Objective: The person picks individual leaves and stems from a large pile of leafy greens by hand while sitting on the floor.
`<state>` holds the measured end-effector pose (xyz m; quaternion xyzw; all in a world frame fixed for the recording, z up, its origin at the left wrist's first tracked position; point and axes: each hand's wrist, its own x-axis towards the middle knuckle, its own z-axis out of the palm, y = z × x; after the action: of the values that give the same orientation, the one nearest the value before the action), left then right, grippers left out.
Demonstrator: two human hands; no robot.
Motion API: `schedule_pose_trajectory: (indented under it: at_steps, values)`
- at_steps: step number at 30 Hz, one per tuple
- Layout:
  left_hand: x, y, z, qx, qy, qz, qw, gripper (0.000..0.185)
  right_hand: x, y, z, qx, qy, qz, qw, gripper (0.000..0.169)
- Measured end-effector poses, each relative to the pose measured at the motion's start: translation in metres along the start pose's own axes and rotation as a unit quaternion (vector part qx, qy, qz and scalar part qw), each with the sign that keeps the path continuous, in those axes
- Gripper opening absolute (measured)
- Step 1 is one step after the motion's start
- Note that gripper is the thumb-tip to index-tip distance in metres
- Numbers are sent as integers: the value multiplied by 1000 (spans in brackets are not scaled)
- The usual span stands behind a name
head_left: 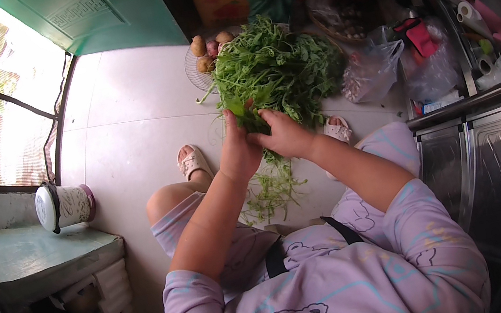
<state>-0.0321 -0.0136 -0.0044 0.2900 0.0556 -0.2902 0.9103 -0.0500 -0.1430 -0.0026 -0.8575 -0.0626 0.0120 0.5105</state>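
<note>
In front of me on the floor lies a large heap of leafy green vegetable (266, 69) with thin stems. My left hand (241, 145) holds a small bunch of green leaves (245, 112), its thumb or finger pointing up beside them. My right hand (284, 133) meets the same bunch from the right, thumb and fingers closing on the greens. Both hands are close together just below the heap's near edge. Loose stems and tendrils (273, 190) are scattered on the floor tiles beneath my wrists, between my feet.
A wire basket (193, 74) with potatoes (205, 64) and a reddish onion (212, 48) stands behind the heap's left side. Right of it sits a clear plastic bag (375, 71). A steel-fronted cabinet (499, 154) is at my right; a low table (47, 250) is at my left.
</note>
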Motion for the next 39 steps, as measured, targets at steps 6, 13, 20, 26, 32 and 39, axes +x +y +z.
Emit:
schedule_pose_trajectory:
  at_steps: [6, 13, 20, 26, 32, 39]
  values:
    - [9, 0, 6, 122, 44, 35, 991, 53, 3, -17, -112, 6, 103, -57, 993, 28]
    - [20, 3, -1, 146, 75, 2, 986, 55, -103, 63, -261, -184, 254, 155, 937, 28]
    - [21, -9, -18, 253, 99, -55, 961, 57, -255, 260, -175, -189, 167, 471, 845, 36]
    - [32, -17, -31, 274, 132, -74, 950, 54, -294, 315, -136, -154, 130, 576, 793, 38]
    - [32, -24, -29, 290, 120, -84, 946, 53, -293, 326, -137, -106, 220, 591, 769, 41]
    - [38, -12, -34, 267, 166, 20, 949, 45, -260, 312, -201, -27, 298, 458, 837, 25]
